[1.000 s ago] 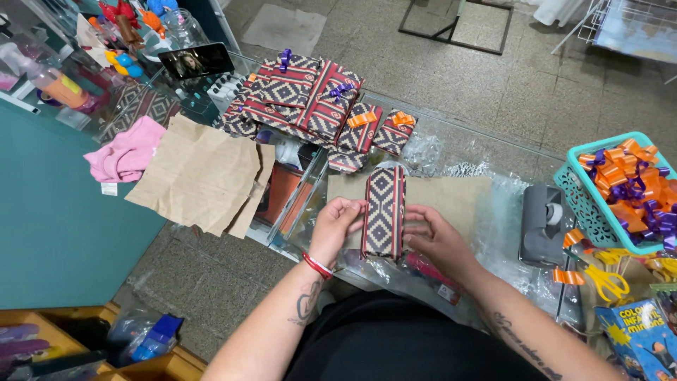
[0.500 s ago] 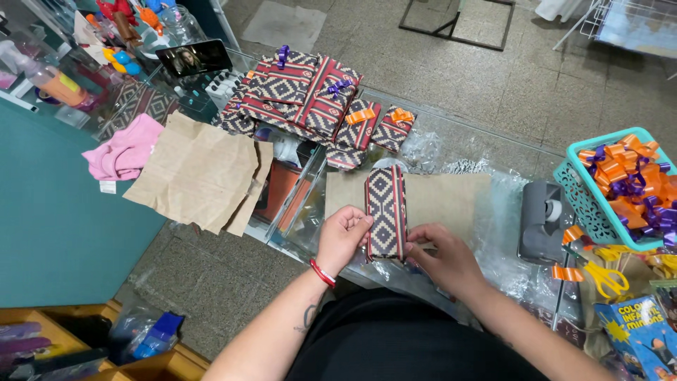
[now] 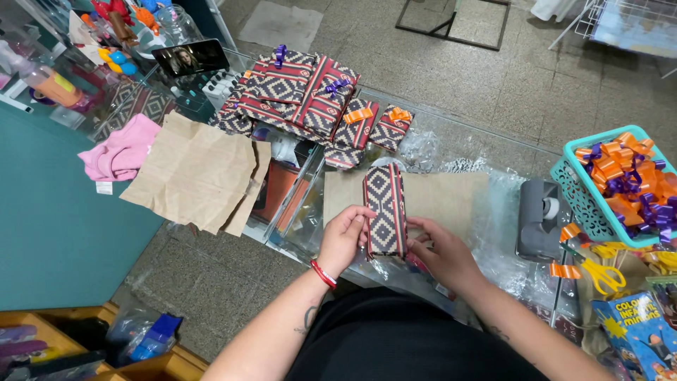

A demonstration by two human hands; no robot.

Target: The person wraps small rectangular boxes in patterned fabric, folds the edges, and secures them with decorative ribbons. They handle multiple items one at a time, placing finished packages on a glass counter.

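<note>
Hands meet at the lower middle of the frame: the left hand [image 3: 343, 238] and right hand [image 3: 443, 255] each pinch a side of a small parcel [image 3: 385, 210] wrapped in patterned paper, held upright over brown paper [image 3: 444, 197] on the glass desk [image 3: 451, 141]. Farther up lie a pile of wrapped parcels [image 3: 303, 95] with bows, crumpled brown paper [image 3: 194, 173] at the left, and, at the right edge, a tape dispenser [image 3: 539, 219] and a teal basket [image 3: 589, 204] of bows.

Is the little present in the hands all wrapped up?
Mostly wrapped: patterned paper covers the small parcel held between left hand and right hand; its ends are unclear.
</note>
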